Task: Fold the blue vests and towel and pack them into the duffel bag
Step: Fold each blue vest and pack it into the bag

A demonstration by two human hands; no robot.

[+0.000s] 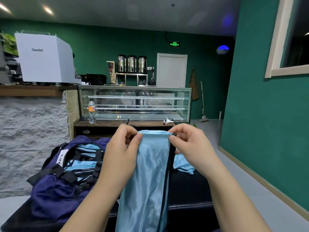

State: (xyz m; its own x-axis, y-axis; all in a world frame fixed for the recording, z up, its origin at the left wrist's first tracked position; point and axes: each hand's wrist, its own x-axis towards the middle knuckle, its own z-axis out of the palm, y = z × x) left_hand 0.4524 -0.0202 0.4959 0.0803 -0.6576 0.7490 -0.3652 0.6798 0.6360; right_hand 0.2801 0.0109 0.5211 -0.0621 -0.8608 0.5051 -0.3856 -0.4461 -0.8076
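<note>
A light blue vest (pixel 148 173) with dark trim hangs lengthwise in front of me, held up by its top edge. My left hand (pixel 122 148) pinches the top left corner and my right hand (pixel 189 146) pinches the top right corner. The navy duffel bag (pixel 55 195) sits open at the left on a dark bench, with folded blue vests (pixel 83 164) stacked inside it under black straps. Another blue piece of cloth (pixel 184 164) lies on the bench to the right, partly hidden behind my right hand.
The dark bench (pixel 189 190) runs under the bag and cloth. Behind it stand a glass display case (pixel 135 104) and a low wooden shelf with a plastic bottle (pixel 92 111). A green wall (pixel 267 114) borders the grey floor at the right.
</note>
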